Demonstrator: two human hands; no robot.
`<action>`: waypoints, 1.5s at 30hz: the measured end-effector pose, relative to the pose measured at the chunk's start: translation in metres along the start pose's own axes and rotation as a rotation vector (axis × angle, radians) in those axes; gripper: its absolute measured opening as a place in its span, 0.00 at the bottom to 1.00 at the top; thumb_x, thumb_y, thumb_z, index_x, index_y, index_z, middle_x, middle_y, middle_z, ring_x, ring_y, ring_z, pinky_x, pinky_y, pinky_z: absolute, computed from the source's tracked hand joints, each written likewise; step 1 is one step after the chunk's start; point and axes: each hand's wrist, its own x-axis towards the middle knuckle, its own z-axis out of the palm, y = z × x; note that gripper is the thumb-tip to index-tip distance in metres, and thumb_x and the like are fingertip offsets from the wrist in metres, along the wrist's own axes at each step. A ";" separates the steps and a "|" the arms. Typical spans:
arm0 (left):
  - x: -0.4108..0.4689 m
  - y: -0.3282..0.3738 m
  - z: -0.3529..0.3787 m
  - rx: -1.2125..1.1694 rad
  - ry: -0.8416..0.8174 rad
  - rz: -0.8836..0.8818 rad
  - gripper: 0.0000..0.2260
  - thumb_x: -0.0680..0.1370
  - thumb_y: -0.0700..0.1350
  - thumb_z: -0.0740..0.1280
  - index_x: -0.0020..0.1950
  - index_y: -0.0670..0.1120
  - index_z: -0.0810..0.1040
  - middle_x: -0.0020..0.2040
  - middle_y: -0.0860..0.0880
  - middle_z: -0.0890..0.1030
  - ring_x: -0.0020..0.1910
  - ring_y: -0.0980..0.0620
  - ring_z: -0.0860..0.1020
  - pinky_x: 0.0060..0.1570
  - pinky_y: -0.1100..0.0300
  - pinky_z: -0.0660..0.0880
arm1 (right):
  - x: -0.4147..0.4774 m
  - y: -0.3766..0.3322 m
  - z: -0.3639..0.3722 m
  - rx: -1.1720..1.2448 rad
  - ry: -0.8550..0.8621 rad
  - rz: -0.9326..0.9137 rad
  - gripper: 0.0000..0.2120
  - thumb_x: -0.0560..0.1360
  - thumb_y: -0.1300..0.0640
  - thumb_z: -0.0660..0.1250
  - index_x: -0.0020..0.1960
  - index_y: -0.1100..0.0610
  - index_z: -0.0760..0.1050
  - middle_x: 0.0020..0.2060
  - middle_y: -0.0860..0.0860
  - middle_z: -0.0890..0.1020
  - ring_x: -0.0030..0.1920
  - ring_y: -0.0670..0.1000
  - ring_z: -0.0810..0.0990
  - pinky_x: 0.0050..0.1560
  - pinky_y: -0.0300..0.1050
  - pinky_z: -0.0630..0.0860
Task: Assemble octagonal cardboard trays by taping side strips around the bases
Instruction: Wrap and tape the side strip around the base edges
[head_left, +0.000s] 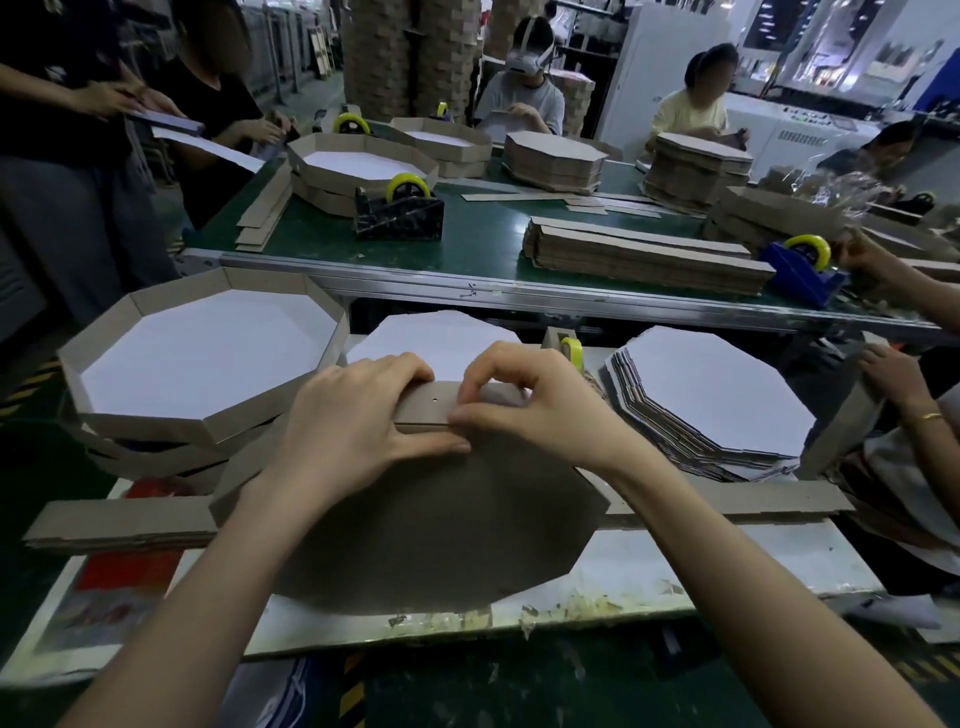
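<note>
– Where was the base (441, 530)?
– Centre of the bench (675, 566), brown side up. A finished tray (156, 423) sat at its 10 o'clock, a pile (717, 395) of white octagons at 2.
– And the hands?
– The left hand (353, 421) curled over the strip (431, 408) at the base's 12 o'clock edge, thumb pressing the seam. The right hand (540, 410) pinched the same strip just beside it.
– Tape?
– A yellow roll (571, 352) at 1 o'clock, behind the right hand.

Single head-worn wide-angle view, facing forward and down; worktable (675, 566) close below, green conveyor (483, 234) farther ahead.
</note>
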 end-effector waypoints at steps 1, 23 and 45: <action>0.000 -0.001 0.000 -0.001 0.005 -0.011 0.34 0.63 0.79 0.55 0.55 0.56 0.74 0.49 0.56 0.80 0.45 0.52 0.76 0.41 0.56 0.71 | -0.001 0.001 0.001 0.005 0.016 -0.023 0.04 0.70 0.61 0.77 0.42 0.57 0.82 0.44 0.49 0.81 0.48 0.43 0.78 0.51 0.32 0.69; 0.003 -0.003 0.000 -0.003 0.000 0.001 0.34 0.62 0.79 0.51 0.52 0.56 0.74 0.46 0.57 0.80 0.40 0.55 0.71 0.39 0.57 0.64 | 0.016 0.000 -0.004 0.173 -0.051 0.199 0.04 0.69 0.62 0.78 0.39 0.56 0.84 0.50 0.45 0.78 0.54 0.45 0.79 0.58 0.42 0.75; -0.001 0.001 0.001 0.013 0.012 0.026 0.33 0.64 0.79 0.55 0.53 0.55 0.75 0.47 0.57 0.80 0.44 0.53 0.77 0.41 0.55 0.69 | 0.011 0.009 0.011 0.270 0.077 0.300 0.07 0.68 0.61 0.78 0.36 0.51 0.84 0.47 0.42 0.77 0.43 0.38 0.77 0.45 0.31 0.71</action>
